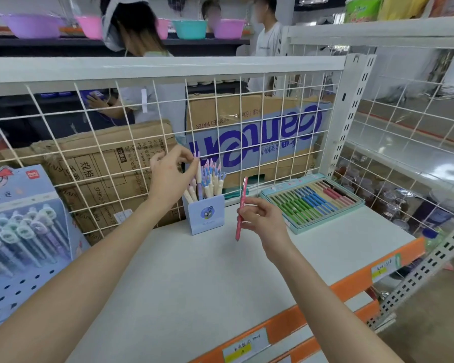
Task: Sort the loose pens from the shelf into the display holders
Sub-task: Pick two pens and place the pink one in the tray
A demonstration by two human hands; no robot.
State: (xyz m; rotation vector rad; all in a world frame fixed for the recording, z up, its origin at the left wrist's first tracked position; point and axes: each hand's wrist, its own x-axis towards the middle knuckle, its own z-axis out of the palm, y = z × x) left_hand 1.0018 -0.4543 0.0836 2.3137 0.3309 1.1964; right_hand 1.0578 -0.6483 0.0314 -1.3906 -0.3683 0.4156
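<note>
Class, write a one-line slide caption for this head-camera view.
Left hand pinches a pastel pen in the blue holder; right hand holds a pink pen upright.

Behind the raised left hand stands a white wire grid panel [168, 106], and through it show two brown cardboard cartons [108, 163], the one beyond the right hand printed with large blue lettering [260, 134]. Farther back, above both hands, a dark shelf carries purple, pink and teal plastic basins [189, 28]. People [142, 48] stand behind the grid. Below the right forearm, an orange shelf edge strip [351, 281] bears yellow-and-white price labels [383, 268].
</note>
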